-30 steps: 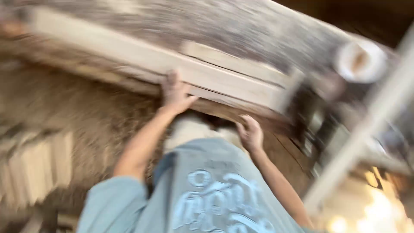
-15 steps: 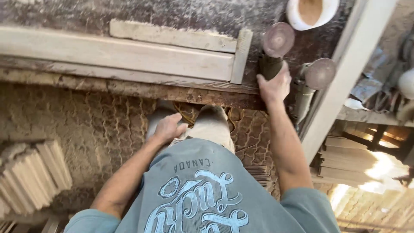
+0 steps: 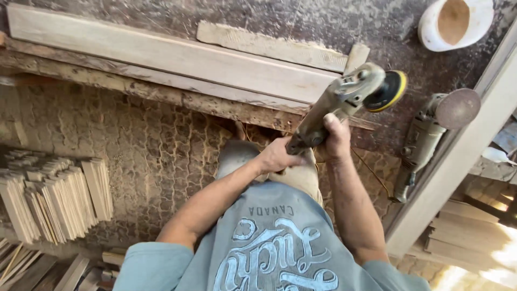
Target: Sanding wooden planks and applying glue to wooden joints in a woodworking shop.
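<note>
Hands first: my left hand (image 3: 276,156) and right hand (image 3: 336,137) clamp the grey dusty handheld disc sander (image 3: 344,99), lifted at one o'clock above the long pale wooden plank (image 3: 177,59). Dust could slip my grip; the trailing thin cord (image 3: 371,172) might snag.

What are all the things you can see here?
Angle grinder: one, dusty grey with a black and yellow disc, held over the workbench edge.
Second grinder: one, grey with a brown disc, lying on the bench at the right.
Long wooden board: one, pale, on the workbench.
Short wood strip: one, pale, behind the board.
Bowl: one, white, dusty inside, top right.
Stack of thin wood slats: many, pale, on the floor at the left.
Left hand: at the grinder's rear end.
Right hand: gripping the grinder's body.
</note>
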